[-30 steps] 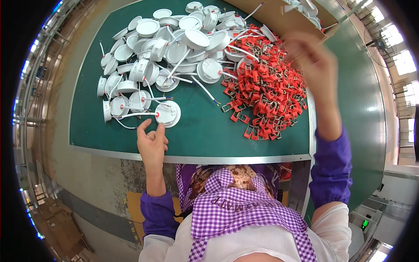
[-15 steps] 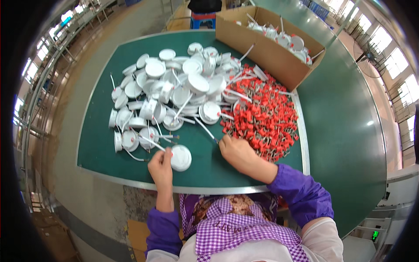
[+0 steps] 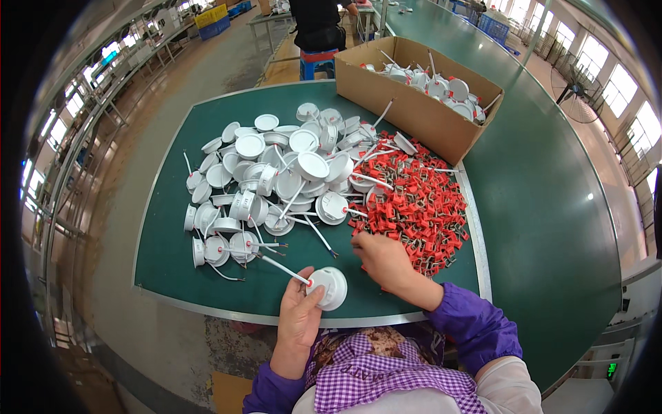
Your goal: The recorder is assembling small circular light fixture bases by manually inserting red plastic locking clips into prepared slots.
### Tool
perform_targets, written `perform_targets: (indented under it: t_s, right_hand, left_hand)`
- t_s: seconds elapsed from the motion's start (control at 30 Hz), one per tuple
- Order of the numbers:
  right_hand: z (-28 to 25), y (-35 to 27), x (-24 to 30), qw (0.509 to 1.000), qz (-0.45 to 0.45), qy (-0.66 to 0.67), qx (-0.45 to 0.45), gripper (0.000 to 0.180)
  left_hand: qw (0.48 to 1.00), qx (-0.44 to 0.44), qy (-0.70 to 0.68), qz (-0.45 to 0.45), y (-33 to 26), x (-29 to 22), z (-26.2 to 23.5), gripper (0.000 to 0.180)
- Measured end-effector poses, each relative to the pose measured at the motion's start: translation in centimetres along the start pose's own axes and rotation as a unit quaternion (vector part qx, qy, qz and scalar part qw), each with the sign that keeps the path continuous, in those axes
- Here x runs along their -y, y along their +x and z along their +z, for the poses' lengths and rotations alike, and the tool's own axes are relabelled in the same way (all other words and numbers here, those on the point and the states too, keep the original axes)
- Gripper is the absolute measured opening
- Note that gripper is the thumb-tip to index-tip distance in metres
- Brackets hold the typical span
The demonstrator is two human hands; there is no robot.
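My left hand (image 3: 298, 320) is closed on a white round light fitting (image 3: 333, 288), thumb on its face, just above the table's near edge. Its white cable leaves a red collar and points up to the left. At the left edge of a heap of small red clips with metal springs (image 3: 422, 207), my right hand (image 3: 387, 263) is closed with bent fingers. What its fingertips hold, if anything, is hidden. Beyond both hands lies a large pile of similar white light fittings (image 3: 249, 145), many with cables sticking out.
A cardboard box (image 3: 407, 103) full of white fittings stands at the far right of the green table (image 3: 179, 265). A long green bench (image 3: 545, 228) runs along the right. Past the box, a person in black (image 3: 317, 24) sits on a blue and red stool (image 3: 318, 63).
My left hand has lifted the light fitting off the tabletop and brought it right and nearer to me. My right hand has let go of a loose cable's end and is by the red clips.
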State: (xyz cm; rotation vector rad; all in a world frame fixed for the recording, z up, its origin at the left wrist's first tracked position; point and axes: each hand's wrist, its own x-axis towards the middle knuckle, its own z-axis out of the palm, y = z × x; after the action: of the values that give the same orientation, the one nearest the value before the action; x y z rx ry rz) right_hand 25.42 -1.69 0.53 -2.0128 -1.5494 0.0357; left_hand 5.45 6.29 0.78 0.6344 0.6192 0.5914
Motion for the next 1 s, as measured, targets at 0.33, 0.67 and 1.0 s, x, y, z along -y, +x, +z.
perform_targets:
  t_s: [0.33,0.67,1.0]
  right_hand:
    - [-4.6,-0.8,1.9,0.932,0.155,0.295,-0.145,0.007]
    - [-2.4,-3.0,3.4,0.965,0.067,0.225,-0.115,0.014]
    - [-2.1,-4.0,4.0,0.977,0.045,0.172,-0.115,0.018]
  left_hand:
    - [0.996,0.033,0.082,-0.005,1.0,0.9,3.3,0.028]
    - [0.974,0.026,0.199,0.109,1.5,2.2,4.0,0.031]
    - [0.891,0.008,0.403,0.209,1.3,2.6,3.6,0.030]
